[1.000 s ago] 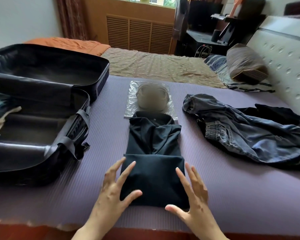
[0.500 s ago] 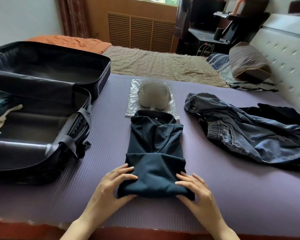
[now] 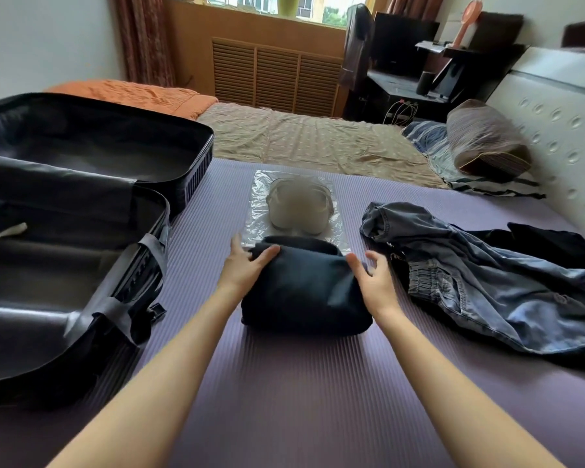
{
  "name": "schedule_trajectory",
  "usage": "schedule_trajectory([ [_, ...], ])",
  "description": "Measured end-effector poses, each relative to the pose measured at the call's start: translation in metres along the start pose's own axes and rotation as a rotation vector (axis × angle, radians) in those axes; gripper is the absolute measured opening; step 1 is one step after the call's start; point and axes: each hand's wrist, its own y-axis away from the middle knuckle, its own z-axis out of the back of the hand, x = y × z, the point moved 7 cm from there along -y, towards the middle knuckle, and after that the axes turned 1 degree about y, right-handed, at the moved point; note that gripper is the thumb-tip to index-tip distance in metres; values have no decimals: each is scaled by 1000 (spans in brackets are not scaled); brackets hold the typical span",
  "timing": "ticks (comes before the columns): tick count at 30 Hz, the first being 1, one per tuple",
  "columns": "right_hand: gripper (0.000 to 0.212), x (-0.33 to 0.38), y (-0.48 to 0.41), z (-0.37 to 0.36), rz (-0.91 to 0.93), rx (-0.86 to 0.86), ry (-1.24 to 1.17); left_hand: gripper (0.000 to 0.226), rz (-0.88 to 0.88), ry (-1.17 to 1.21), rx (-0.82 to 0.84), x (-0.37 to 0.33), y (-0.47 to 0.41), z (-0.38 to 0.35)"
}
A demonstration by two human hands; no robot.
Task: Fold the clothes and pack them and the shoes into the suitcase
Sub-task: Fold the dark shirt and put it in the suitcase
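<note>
Head view: my left grip (image 3: 247, 265) and right grip (image 3: 374, 278) each curl round an end of the folded dark shirt (image 3: 304, 292), thumbs on top, holding it on the purple mat (image 3: 284, 383). It lies between the open suitcase (image 3: 149, 261) and the jeans (image 3: 487, 282), its far edge touching the bagged shoes (image 3: 298, 207).

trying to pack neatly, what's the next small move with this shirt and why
Probably lift the folded shirt and carry it left into the open suitcase: it looks fully folded, the left hand and right hand grip its far corners, and the suitcase has room.
</note>
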Motion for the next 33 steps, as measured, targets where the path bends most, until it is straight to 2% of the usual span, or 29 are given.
schedule_trajectory([
  [2,75,-18,3,-6,-121,82,-80,94,143,111,62,20,-3,-9],
  [5,102,-39,17,1,-174,187,-261,98,183,271,197,37,5,-14],
  [8,91,-48,37,4,-126,310,-182,105,144,184,230,49,17,-12],
  [11,71,-39,40,6,-30,161,-254,97,-35,64,64,43,24,-9],
  [14,68,-9,28,3,110,14,-270,94,-239,15,-93,20,20,-6],
  [16,68,10,15,-2,196,-69,-175,95,-318,-50,-200,7,8,-1],
  [18,67,19,-4,-9,227,-135,-29,95,-301,-143,-270,1,-10,1],
  [21,67,15,-33,-25,223,-153,207,93,-174,-239,-282,6,-37,-4],
  [25,64,-19,-48,-38,102,-130,440,91,-75,-373,-251,32,-55,-20],
  [30,60,-38,-57,-42,50,-139,398,87,-23,-377,-270,39,-64,-24],
  [33,66,-38,-56,-35,4,-112,227,86,54,-268,-180,41,-60,-18],
])
